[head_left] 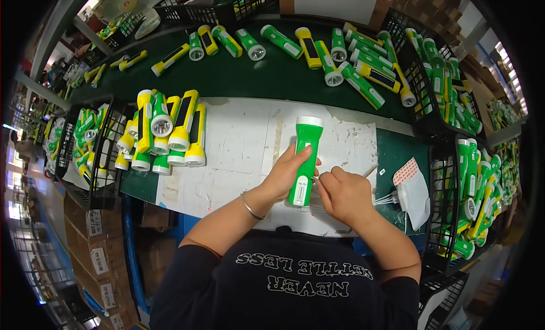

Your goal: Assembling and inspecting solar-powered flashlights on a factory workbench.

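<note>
Our left hand is wrapped round the green flashlight, thumb laid over the front, so the white head points away from us and the tail end sits near our belly. Guessing that grip's about keeping the switch side up where we can see it. Right hand is curled just beside the lower barrel; can't tell if those fingers pinch anything. Flashlight's over the middle of the white work surface, probably because both hands get there easily. Pile of flashlights sits off to our left, likely to keep that middle bit free for elbows. More lie scattered on the green strip beyond, and the black crate on our right looks parked within arm's reach.
</note>
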The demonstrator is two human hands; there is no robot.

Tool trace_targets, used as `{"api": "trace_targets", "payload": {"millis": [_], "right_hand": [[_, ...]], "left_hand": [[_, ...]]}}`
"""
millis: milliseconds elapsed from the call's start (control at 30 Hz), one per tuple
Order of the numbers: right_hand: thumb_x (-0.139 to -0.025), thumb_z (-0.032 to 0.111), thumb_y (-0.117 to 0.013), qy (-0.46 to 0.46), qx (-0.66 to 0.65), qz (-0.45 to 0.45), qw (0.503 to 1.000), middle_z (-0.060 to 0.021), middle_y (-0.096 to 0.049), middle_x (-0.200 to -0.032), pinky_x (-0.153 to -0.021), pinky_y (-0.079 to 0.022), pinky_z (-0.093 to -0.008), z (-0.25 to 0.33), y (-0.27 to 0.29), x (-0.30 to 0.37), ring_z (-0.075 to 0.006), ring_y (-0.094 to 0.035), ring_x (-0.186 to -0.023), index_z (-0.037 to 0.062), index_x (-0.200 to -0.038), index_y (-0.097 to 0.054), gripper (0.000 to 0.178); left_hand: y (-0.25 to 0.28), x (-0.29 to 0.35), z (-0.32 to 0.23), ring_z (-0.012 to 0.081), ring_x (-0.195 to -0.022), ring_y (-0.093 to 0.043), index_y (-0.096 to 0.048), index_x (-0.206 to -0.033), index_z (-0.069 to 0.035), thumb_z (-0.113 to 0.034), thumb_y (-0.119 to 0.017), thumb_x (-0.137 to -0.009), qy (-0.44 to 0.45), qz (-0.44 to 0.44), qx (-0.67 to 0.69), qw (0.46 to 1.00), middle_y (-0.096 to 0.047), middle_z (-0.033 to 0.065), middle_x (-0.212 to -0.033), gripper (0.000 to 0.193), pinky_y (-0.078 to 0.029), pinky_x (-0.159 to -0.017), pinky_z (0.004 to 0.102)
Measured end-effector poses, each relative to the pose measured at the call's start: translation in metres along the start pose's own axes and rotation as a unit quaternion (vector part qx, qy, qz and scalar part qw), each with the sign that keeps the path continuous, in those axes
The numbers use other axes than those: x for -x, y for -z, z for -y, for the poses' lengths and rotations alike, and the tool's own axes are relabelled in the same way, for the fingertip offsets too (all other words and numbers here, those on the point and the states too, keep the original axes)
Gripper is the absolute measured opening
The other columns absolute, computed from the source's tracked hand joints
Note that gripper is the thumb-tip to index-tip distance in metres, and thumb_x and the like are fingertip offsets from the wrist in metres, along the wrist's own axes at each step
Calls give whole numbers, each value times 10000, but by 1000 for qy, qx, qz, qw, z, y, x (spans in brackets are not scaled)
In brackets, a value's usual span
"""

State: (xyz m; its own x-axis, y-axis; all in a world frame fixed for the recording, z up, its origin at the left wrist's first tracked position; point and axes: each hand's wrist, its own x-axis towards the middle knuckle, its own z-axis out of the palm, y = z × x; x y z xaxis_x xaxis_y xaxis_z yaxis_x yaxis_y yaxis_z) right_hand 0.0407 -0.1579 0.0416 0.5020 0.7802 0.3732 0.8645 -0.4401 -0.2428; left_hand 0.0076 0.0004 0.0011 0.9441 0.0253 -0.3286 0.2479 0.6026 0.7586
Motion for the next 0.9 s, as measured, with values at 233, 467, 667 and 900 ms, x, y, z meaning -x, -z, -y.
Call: {"api": "trace_targets", "payload": {"millis": [233,467,667,900], "right_hand": [[-692,166,-629,115,-45,29,992,-25,-451,-593,-416,-398,-312,5,-8,5,-193,-496,-454,115,-704,-532,110],[-681,287,-693,191,-126,69,971,-20,-456,-564,-405,-352,-292,17,-14,21,-187,-453,-433,127,-610,-503,258],[-732,112,-698,-172,-388,-39,905,6,-341,-541,-446,-280,-246,-1,-32,-8,-76,-302,-511,67,-576,-337,397],[-725,240,-712,-245,-426,7,871,17,-474,-691,-484,-302,-193,-44,6,-30,-27,-362,-557,67,-922,-537,316]], "left_hand": [[10,3,6,147,-689,-543,-399,-1085,-45,-429,-301,-945,-89,10,-98,991,-544,97,-911,420,-484,-610,289],[17,-1,-7,148,-664,-537,-511,-978,-7,-561,-207,-908,-54,-13,7,998,-554,88,-738,636,-463,-606,270],[5,4,-10,120,-724,-528,-413,-1107,-57,-315,-486,-909,-104,11,-141,984,-536,72,-895,334,-461,-645,262],[8,23,-28,181,-740,-576,-434,-1092,-37,-297,-554,-859,-128,21,-412,902,-561,107,-849,369,-463,-643,303]]}}
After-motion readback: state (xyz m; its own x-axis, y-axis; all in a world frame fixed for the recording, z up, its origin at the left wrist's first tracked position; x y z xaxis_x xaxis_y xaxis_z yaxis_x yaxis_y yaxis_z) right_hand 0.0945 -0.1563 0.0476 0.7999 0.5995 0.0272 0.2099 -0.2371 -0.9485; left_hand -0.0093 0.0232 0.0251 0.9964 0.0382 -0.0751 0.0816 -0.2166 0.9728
